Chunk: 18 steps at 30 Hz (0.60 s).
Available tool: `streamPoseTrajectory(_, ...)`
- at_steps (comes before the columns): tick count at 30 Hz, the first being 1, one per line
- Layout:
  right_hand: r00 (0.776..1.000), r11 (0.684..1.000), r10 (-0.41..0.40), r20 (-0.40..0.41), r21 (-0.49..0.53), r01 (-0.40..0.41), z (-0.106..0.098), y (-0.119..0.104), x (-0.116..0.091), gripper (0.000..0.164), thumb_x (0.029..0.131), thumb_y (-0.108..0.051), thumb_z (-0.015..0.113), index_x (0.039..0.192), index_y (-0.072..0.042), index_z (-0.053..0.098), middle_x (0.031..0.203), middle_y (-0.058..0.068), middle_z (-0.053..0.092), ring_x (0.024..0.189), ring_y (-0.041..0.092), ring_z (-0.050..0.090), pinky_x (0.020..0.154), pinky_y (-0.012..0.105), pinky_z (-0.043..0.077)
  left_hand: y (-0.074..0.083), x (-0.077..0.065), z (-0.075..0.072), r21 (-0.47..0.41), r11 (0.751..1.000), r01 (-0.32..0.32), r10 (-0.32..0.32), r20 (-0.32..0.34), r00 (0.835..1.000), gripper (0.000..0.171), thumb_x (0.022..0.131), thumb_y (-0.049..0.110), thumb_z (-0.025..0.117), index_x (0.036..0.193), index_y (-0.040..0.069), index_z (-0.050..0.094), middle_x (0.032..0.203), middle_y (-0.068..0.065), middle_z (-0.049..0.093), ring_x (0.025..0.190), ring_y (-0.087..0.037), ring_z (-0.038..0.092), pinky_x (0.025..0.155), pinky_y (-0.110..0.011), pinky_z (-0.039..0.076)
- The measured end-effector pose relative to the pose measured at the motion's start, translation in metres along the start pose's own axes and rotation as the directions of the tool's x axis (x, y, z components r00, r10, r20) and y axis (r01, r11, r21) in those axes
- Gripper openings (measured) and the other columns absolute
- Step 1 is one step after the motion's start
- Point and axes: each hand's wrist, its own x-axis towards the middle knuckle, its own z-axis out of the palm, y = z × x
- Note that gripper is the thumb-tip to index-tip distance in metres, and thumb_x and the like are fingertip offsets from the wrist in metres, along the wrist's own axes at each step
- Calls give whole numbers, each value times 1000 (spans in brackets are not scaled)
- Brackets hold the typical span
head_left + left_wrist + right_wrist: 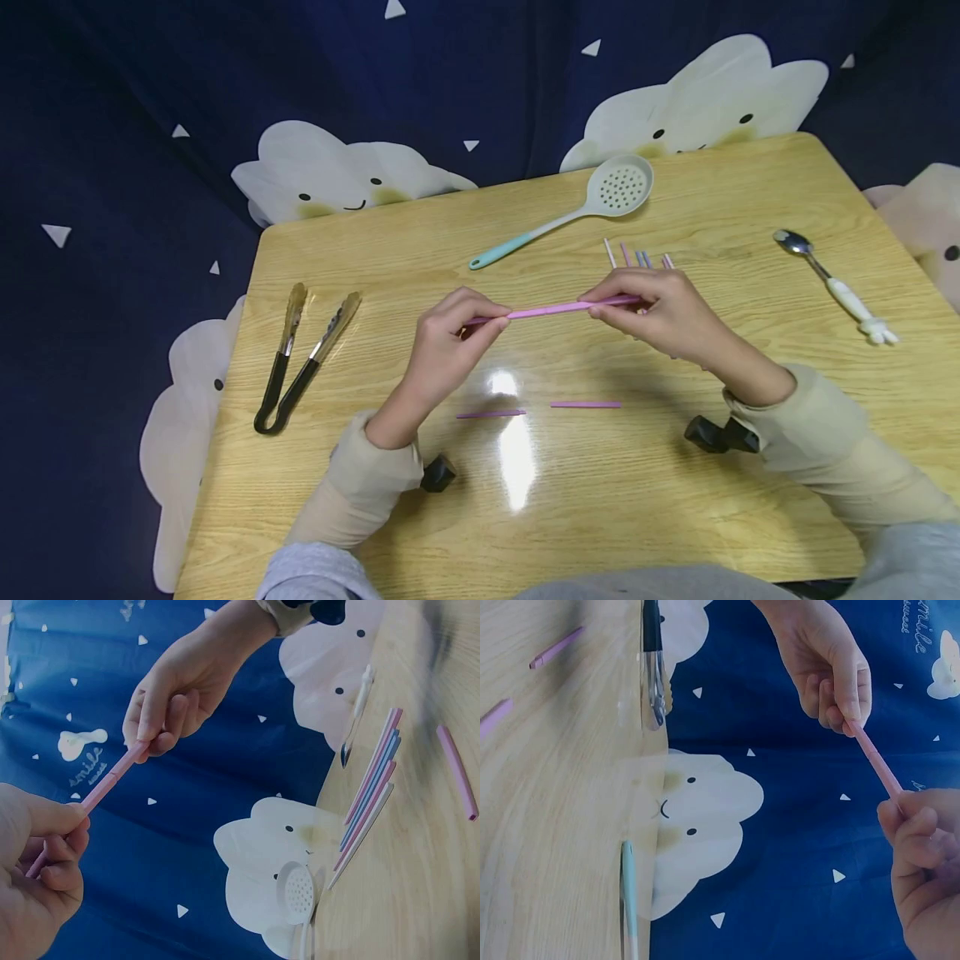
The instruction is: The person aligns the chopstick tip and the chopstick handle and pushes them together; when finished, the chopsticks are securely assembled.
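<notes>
Held up over the table, a slim pink stick runs between both hands, with a seam near its middle. My left hand pinches its left end between thumb and fingers. At the other end my right hand pinches it the same way. The left wrist view shows the seam on the stick between the two hands. Below the hands, two separate pink-purple sticks, one on the left and one on the right, lie on the table. Beyond the right hand lie several white, pink and blue sticks, side by side.
Black-handled tongs lie spread at the table's left. A perforated skimmer with a mint handle is at the back. On the right rests a metal spoon with a white handle. A dark blue cloud-printed curtain borders the table.
</notes>
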Motion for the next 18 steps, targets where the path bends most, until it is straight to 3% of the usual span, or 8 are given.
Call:
streamPoseTrajectory(11, 999, 999, -12, -32, 48, 13, 5, 4, 0, 20, 69, 15, 66, 82, -1, 68, 70, 0, 64, 57, 3, 48, 52, 14, 39, -2, 0, 4, -12, 1000, 8, -8, -8, 1000, 3, 78, -3, 66, 81, -2, 67, 75, -7, 59, 59, -9, 46, 49, -19, 40)
streamPoseTrajectory(18, 1000, 998, 13, 19, 57, -14, 3, 6, 1, 12, 75, 5, 67, 83, -3, 69, 72, 3, 65, 56, 2, 51, 51, 14, 41, -6, 2, 2, -17, 1000, 1, -1, 10, 1000, 4, 76, -3, 67, 81, -2, 67, 75, -8, 61, 61, -11, 51, 53, -19, 44)
